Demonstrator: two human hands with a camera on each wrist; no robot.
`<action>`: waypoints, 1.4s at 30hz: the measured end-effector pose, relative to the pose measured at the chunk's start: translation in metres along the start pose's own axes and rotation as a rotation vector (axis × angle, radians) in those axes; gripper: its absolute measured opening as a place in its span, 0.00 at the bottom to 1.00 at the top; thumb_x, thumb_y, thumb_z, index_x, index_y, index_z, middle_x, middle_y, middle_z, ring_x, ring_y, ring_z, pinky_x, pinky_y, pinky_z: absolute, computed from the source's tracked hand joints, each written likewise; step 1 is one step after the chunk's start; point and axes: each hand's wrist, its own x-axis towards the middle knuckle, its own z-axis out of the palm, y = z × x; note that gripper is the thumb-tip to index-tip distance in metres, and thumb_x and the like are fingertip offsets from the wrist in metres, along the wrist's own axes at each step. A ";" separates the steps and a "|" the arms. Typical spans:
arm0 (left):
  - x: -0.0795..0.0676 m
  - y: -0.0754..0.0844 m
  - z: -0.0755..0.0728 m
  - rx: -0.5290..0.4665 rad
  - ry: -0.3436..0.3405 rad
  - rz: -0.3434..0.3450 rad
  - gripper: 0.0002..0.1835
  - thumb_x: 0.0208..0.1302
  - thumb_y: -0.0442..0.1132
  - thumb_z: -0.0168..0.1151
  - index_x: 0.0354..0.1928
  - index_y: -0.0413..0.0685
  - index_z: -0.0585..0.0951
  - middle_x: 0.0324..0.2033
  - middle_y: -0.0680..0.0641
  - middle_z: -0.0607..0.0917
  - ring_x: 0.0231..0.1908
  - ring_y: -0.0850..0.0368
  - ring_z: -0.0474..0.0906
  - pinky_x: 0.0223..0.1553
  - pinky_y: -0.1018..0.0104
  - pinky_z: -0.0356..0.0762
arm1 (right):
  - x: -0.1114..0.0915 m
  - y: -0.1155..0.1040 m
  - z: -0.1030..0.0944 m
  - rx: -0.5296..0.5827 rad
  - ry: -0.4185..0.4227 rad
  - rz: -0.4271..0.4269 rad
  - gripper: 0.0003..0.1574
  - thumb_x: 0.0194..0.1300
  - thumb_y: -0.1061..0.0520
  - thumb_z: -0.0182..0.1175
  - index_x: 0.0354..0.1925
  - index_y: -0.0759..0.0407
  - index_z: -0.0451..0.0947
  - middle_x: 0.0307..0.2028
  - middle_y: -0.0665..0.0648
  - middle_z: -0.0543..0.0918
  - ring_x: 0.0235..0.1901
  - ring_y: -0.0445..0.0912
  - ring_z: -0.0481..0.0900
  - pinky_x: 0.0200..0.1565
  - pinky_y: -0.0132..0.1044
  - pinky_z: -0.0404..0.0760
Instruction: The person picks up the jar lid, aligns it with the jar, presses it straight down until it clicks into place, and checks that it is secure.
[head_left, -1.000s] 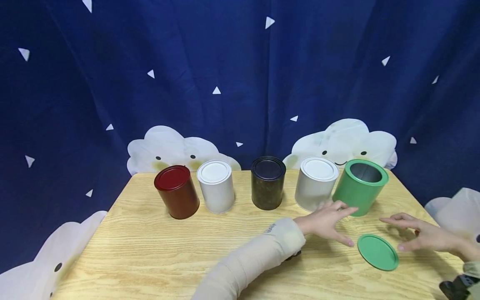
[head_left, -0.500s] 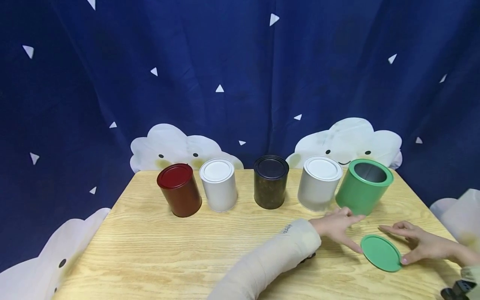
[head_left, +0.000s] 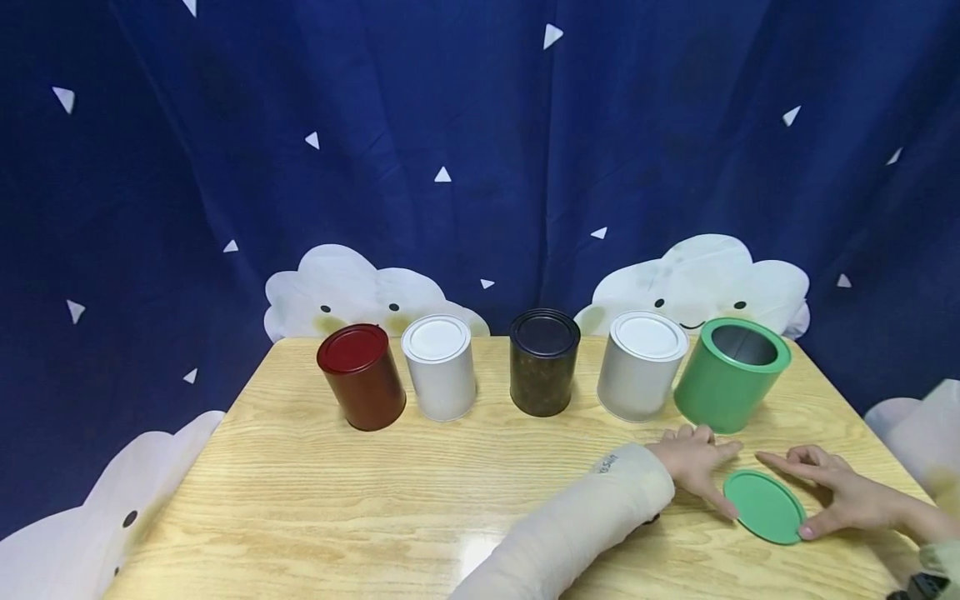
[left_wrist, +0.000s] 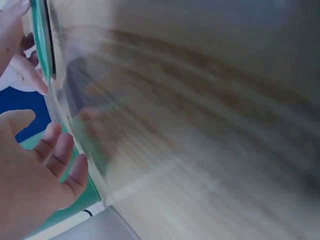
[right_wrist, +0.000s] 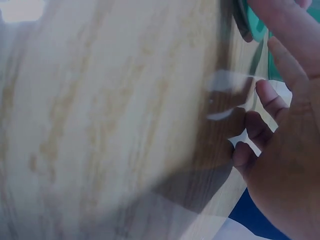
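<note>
A round green lid (head_left: 765,507) lies on the table toward the right. My left hand (head_left: 697,467) is at its left side, the thumb touching or very near the rim, the other fingers spread toward the green can. From the right, my right hand (head_left: 847,500) touches the lid's rim with the thumb; its index finger stretches out past the far edge. Behind both hands stands the green can (head_left: 720,392), its top uncovered and the hollow inside showing. In the right wrist view, the lid (right_wrist: 256,22) is partly hidden by my fingers.
Left of the green can stand a white can (head_left: 637,383), a black can (head_left: 542,379), another white can (head_left: 442,383) and a dark red can (head_left: 367,387), all lidded. They line the back of the wooden table (head_left: 360,508), before a blue curtain (head_left: 412,108).
My left hand has come down and rightward to the lid's left edge. The right thumb has reached the lid's rim from the right. The view has shifted slightly.
</note>
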 end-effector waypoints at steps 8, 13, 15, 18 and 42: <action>0.000 0.010 -0.001 0.074 -0.021 -0.075 0.48 0.43 0.71 0.60 0.66 0.84 0.47 0.54 0.67 0.60 0.47 0.71 0.56 0.46 0.72 0.56 | 0.001 -0.003 0.001 -0.014 0.027 -0.007 0.56 0.25 0.50 0.76 0.58 0.57 0.69 0.42 0.41 0.58 0.40 0.31 0.49 0.37 0.31 0.46; 0.004 0.015 0.005 0.133 0.015 -0.102 0.45 0.40 0.72 0.61 0.64 0.85 0.54 0.51 0.68 0.61 0.47 0.70 0.56 0.48 0.70 0.55 | -0.001 0.000 0.004 0.010 0.039 -0.001 0.53 0.27 0.52 0.76 0.57 0.57 0.71 0.41 0.41 0.58 0.39 0.32 0.49 0.37 0.31 0.45; 0.004 0.016 0.006 0.159 0.030 -0.108 0.44 0.41 0.72 0.61 0.63 0.84 0.55 0.50 0.68 0.61 0.47 0.69 0.56 0.47 0.69 0.55 | -0.002 0.001 0.005 0.014 0.042 0.004 0.52 0.28 0.54 0.76 0.57 0.57 0.71 0.41 0.40 0.58 0.39 0.32 0.49 0.37 0.31 0.45; 0.005 0.017 0.007 0.177 0.042 -0.111 0.43 0.41 0.71 0.61 0.63 0.85 0.57 0.48 0.68 0.62 0.45 0.69 0.55 0.45 0.69 0.55 | -0.002 0.001 0.006 0.015 0.049 0.007 0.51 0.28 0.54 0.76 0.57 0.56 0.71 0.41 0.41 0.58 0.39 0.33 0.49 0.36 0.32 0.45; 0.008 0.022 0.007 0.215 -0.008 -0.119 0.39 0.45 0.72 0.55 0.62 0.84 0.57 0.51 0.68 0.59 0.49 0.69 0.54 0.50 0.68 0.55 | -0.001 -0.002 0.006 0.072 0.062 -0.019 0.54 0.23 0.53 0.77 0.55 0.60 0.73 0.40 0.42 0.60 0.40 0.33 0.51 0.39 0.29 0.47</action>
